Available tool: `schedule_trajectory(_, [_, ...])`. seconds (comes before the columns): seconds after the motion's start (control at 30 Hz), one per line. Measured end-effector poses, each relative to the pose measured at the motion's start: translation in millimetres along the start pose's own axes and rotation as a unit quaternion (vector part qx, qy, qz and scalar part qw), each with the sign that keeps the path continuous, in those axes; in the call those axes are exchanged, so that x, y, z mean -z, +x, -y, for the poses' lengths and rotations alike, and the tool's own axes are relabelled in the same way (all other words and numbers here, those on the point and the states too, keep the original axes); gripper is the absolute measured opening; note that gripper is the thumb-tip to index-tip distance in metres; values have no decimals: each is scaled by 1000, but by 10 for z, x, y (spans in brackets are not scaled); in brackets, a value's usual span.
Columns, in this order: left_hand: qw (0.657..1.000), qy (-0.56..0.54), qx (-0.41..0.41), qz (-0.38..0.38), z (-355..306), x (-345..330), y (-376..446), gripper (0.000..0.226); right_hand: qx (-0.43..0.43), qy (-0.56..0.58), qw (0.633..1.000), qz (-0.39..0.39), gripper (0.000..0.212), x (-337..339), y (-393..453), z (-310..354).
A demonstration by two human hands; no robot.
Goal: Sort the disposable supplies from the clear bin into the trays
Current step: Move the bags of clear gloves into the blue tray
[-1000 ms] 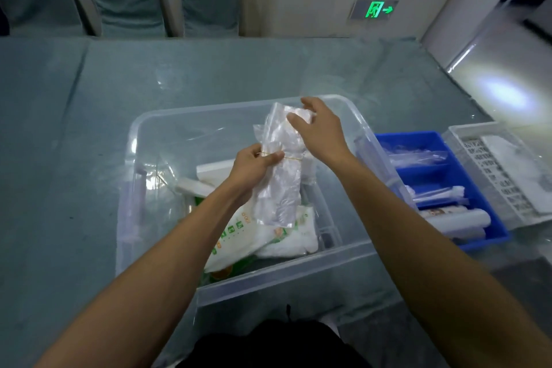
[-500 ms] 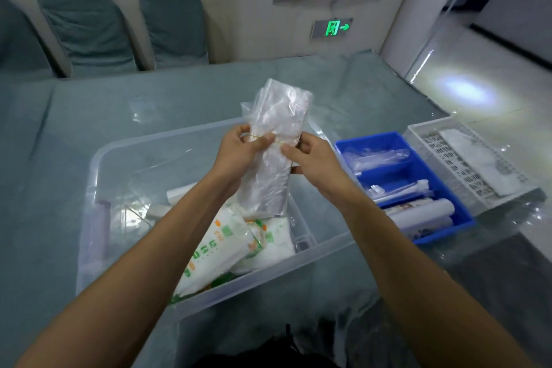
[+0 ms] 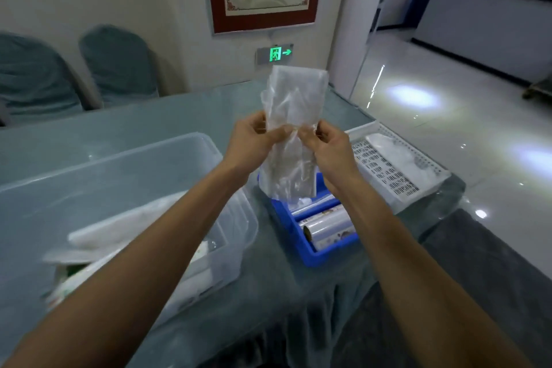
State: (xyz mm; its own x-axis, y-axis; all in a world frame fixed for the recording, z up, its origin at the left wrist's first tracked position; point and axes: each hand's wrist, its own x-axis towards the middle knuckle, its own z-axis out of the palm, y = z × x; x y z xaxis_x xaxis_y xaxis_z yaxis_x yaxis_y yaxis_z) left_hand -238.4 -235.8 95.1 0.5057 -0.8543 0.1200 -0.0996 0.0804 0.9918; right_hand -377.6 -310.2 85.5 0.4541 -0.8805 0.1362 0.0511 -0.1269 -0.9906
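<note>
A: Wide bench [image 3: 155, 116] under teal cloth and a clear sheet. Clear bin [image 3: 125, 182] at the left, white and green-printed packs blurred inside. Blue tray [image 3: 310, 254] just beside the bin's right end, with film rolls [image 3: 328, 225] lying in it. White perforated tray [image 3: 388, 170] right after that, by the bench corner.

B: And the item in play?

A: Bundle of clear plastic bags [image 3: 294, 134], held upright in mid-air, above the far end of the blue tray, clear of the bin.

B: Grip?

A: Two of them, both closed on the bundle's middle. Left hand [image 3: 254, 143] pinching the left edge, thumb across the front. Right hand [image 3: 328, 146] pinching the right edge, fingertips nearly meeting the left thumb.

B: Where does the bundle sit against those pinches?

A: Top half standing above the fingers, slightly crumpled. Lower half hanging below both wrists, bottom edge just over the tray's contents. Touching or not, hard to tell.
</note>
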Motion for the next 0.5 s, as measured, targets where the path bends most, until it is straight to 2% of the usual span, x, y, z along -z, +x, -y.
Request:
schedule_trajectory(0.17, [1000,15,7,23,223,-965,75,21,-13,-10,999,-28,13,918,-49,-217])
schedule_trajectory(0.3, [996,-30,51,61,467,-1585,80,17,-47,-32,998,-35,16,1549,-89,-440])
schedule_trajectory(0.5, [983,-86,154,52,923,-2051,58,44,-82,-90,992,-29,20,2030,-108,-877])
